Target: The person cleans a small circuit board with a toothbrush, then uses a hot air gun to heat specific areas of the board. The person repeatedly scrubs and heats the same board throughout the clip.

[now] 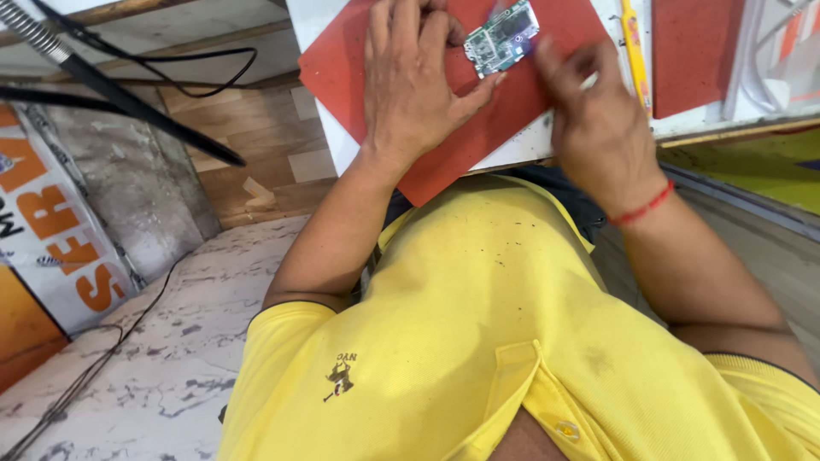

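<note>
A small green circuit board (502,36) lies on a red mat (478,128) at the near edge of a white table (335,145). My left hand (410,85) rests flat on the mat, its fingertips and thumb holding the board's left side. My right hand (598,128), with a red thread on its wrist, is blurred just right of the board. Its fingers are pinched on a thin pale tool (589,81) whose tip points at the board's lower right corner. My yellow shirt fills the lower part of the view.
A yellow-handled tool (633,51) lies on the table to the right of the mat, beside a second red mat (694,51). Black cables (128,81) hang at top left. An orange and white banner (51,230) stands on the marbled floor (162,358).
</note>
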